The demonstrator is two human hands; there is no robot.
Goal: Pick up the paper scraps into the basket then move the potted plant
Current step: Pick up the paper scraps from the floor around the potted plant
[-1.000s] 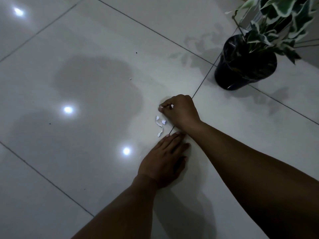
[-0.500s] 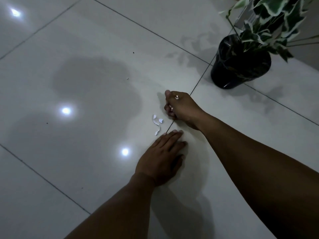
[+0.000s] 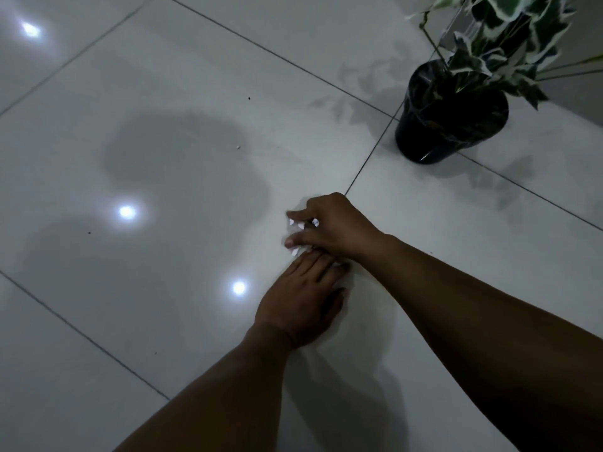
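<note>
Small white paper scraps (image 3: pixel 298 251) lie on the glossy white tile floor, partly hidden under my right hand (image 3: pixel 332 228). That hand reaches down over them with fingers spread and curled, and white bits of paper show between its fingers. My left hand (image 3: pixel 301 300) lies flat on the floor just below, its fingertips touching the scraps' near edge. The potted plant (image 3: pixel 450 115), a black marbled pot with green-and-white leaves, stands at the upper right. No basket is in view.
A tiny white speck (image 3: pixel 238 147) and a dark speck (image 3: pixel 249 98) lie on the floor farther away. Grout lines cross the tiles, and ceiling lights reflect as bright spots.
My right hand has come back down from beside the grout line onto the scraps, covering most of them. My left hand has stayed flat on the floor.
</note>
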